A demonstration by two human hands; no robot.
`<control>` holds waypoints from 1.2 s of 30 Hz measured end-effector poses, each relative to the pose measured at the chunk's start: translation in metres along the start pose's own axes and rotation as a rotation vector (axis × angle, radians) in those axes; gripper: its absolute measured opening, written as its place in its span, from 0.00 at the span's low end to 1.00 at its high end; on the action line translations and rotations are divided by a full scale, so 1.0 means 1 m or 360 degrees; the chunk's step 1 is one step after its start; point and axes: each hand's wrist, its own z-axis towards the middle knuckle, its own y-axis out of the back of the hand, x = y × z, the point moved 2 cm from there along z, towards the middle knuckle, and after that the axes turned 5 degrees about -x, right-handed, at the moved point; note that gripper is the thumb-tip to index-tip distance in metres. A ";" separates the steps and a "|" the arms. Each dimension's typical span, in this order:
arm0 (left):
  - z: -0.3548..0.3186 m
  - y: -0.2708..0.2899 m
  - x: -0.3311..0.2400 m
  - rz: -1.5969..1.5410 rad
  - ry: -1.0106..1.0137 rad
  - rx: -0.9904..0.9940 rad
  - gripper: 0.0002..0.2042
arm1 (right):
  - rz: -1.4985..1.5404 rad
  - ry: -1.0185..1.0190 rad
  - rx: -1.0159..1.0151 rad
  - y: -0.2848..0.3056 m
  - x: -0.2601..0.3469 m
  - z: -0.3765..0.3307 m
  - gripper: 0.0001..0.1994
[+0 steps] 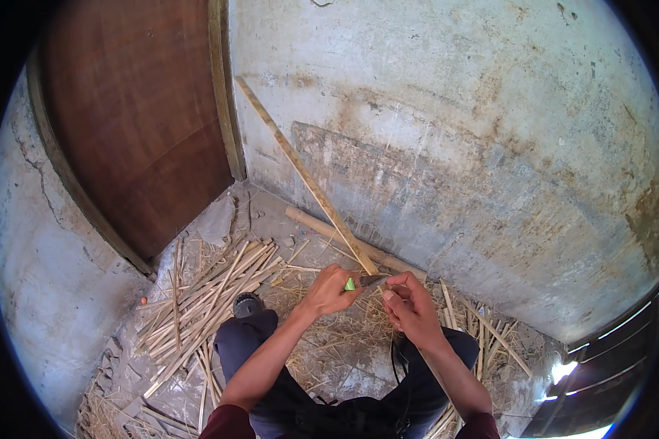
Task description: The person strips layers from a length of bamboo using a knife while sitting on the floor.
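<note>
My left hand (329,291) is closed around the green handle of a knife (350,284). The dark blade points right, toward the fingers of my right hand (411,306). That hand is closed in a pinch on a thin bamboo strip, mostly hidden by the fingers; a pale length of it seems to run down beside my right forearm. Just beyond the blade is the lower end of a long bamboo slat (307,179), which leans up against the wall. Whether the blade touches the slat or the thin strip, I cannot tell.
A heap of split bamboo sticks (205,293) covers the ground at left, with more sticks (490,333) at right. One bamboo pole (395,262) lies along the foot of the stained wall (476,146). Shavings (329,344) litter the floor between my legs. A brown door (135,110) stands at left.
</note>
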 end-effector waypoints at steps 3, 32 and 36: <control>0.002 -0.001 -0.008 0.0023 0.0058 -0.0006 0.08 | -0.0094 0.0125 -0.0078 0.000 -0.003 -0.001 0.10; 0.007 -0.002 -0.002 0.0187 0.0192 -0.0064 0.12 | -0.0440 0.0324 -0.0382 -0.010 -0.009 -0.010 0.10; 0.008 0.000 -0.001 0.0302 0.0136 -0.0097 0.10 | -0.0465 0.0293 -0.0377 -0.010 -0.009 -0.016 0.09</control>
